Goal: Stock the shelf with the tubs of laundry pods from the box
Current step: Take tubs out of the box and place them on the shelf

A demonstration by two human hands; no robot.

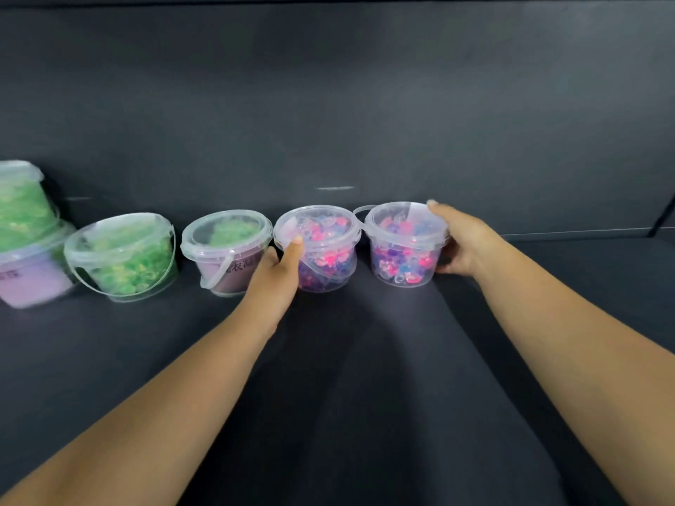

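A row of clear lidded tubs stands on the dark shelf [365,359]. My left hand [279,273] grips the left side of a tub of pink and purple pods [325,246], thumb on its lid. My right hand [458,242] holds the right side of a second pink and purple tub [401,246], one finger on the lid. The two tubs stand side by side, almost touching.
To the left stand a tub with green pods and a purple label [222,250], a green tub [124,257], and at the far left a green tub [22,202] stacked on a purple-labelled one [33,275]. The shelf's dark back wall [365,104] rises behind the row.
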